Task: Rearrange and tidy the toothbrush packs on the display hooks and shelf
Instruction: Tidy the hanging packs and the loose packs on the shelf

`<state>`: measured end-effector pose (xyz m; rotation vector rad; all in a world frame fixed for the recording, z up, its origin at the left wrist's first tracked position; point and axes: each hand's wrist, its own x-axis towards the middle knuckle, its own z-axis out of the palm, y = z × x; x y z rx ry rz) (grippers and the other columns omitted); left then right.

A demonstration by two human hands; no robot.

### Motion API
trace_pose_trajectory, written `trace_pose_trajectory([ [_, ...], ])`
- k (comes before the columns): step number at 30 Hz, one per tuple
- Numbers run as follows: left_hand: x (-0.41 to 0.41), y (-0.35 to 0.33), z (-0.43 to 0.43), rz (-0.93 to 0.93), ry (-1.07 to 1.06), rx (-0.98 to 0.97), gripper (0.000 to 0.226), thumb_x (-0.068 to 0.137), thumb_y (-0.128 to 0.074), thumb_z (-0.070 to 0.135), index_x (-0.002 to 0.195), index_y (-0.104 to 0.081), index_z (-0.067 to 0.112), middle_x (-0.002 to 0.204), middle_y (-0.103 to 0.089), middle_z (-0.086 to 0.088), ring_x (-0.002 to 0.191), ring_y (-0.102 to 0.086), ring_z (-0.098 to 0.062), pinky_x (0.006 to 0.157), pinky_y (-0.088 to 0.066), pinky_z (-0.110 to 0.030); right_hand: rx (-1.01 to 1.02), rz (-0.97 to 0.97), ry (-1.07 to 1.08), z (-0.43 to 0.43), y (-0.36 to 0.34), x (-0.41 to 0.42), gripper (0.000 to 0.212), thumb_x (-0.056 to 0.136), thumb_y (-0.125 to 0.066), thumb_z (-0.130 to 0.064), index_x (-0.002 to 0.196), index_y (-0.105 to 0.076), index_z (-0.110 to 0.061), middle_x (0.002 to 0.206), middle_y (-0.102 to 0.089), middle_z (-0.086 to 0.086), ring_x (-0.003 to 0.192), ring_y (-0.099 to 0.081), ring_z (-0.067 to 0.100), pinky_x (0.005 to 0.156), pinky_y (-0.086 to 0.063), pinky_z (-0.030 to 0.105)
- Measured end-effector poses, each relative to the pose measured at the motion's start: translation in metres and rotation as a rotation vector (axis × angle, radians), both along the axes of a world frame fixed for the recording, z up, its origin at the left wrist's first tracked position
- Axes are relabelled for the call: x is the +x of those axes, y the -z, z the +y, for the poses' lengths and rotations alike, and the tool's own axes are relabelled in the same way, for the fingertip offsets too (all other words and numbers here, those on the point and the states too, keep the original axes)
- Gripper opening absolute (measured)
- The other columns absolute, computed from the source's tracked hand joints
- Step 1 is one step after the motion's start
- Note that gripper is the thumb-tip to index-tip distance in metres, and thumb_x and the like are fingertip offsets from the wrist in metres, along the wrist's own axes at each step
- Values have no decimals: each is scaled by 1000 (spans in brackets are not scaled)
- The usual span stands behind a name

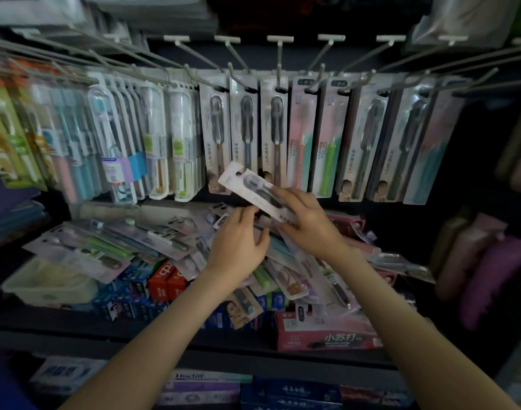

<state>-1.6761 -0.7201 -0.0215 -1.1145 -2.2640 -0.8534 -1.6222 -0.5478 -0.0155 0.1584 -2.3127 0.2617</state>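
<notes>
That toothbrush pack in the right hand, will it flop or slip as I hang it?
Probably stiff enough: the toothbrush pack juts from the right hand without sagging. Likely light, being thin card and blister. Its clear blister may slip between the fingers.

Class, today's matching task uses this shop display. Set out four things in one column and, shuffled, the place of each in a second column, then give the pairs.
Things
1. dark-brush pack
2. pink box
3. white tray
4. pink-handled brush pack

Places
A. hanging on a hook
B. left end of the shelf
C. gripped by the right hand
D. front right of the shelf

Pairs: 1-C, 2-D, 3-B, 4-A
</notes>
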Motion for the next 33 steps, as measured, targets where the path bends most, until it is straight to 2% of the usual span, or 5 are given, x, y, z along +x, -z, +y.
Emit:
trace_pose_trajectory([
  [8,-18,-4,-4,-160,43,-356,59,92,-50,46,141,-34,19,140,-43,-6,123,-45,-25,86,-44,-31,93,-91,68,-7,7,-30,62,82,-66,-11,140,-42,-13,131,-49,18,115,-46,39,93,-43,50],
  [11,-19,5,-8,-168,99,-452,52,91,-50,47,133,-47,17,136,-47,-6,122,-45,-25,97,-42,-36,162,-206,172,-5,22,-30,60,89,-55,-18,145,-33,-19,141,-42,11,126,-39,31,100,-38,43],
  [18,27,29,14,57,112,-329,53,89,-52,46,132,-46,15,123,-50,-8,116,-44,-27,94,-39,-37,-245,-140,93,1,17,-19,61,86,-62,-11,142,-37,-16,138,-45,11,127,-39,27,103,-32,30],
  [23,29,43,36,122,364,-418,58,90,-56,42,141,-42,18,146,-39,-7,139,-26,-24,113,-18,-48,-217,-124,83,20,1,6,60,84,-68,-10,138,-43,-11,130,-48,11,124,-40,24,99,-24,16],
  [33,36,42,61,58,208,-627,86,84,-40,72,150,-15,23,159,-11,-6,146,-7,-21,117,-2,-45,72,-93,341,52,19,85,56,79,-61,-19,133,-50,-6,127,-53,17,108,-52,38,86,-48,47],
])
